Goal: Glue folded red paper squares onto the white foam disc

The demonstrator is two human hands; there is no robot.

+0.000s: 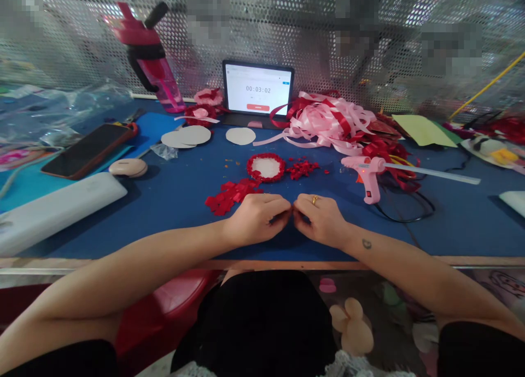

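Note:
My left hand (260,218) and my right hand (320,218) meet fingertip to fingertip above the blue table near its front edge. Both are closed in a pinch, and whatever lies between the fingers is too small or hidden to make out. Left of my left hand, partly beneath it, spreads a pile of flat red ribbon pieces (232,195). Just beyond the hands lies a white disc (266,168) ringed with red folded ribbon (251,172). A small heap of folded red pieces (302,169) sits to its right.
A pink glue gun (369,183) with a clear stick and black cable lies right. Pink ribbon (328,120) is heaped behind. White discs (186,137), a tablet timer (258,90), a tilted bottle (153,65), a phone (88,150) and a long white case (61,210) occupy the back and left.

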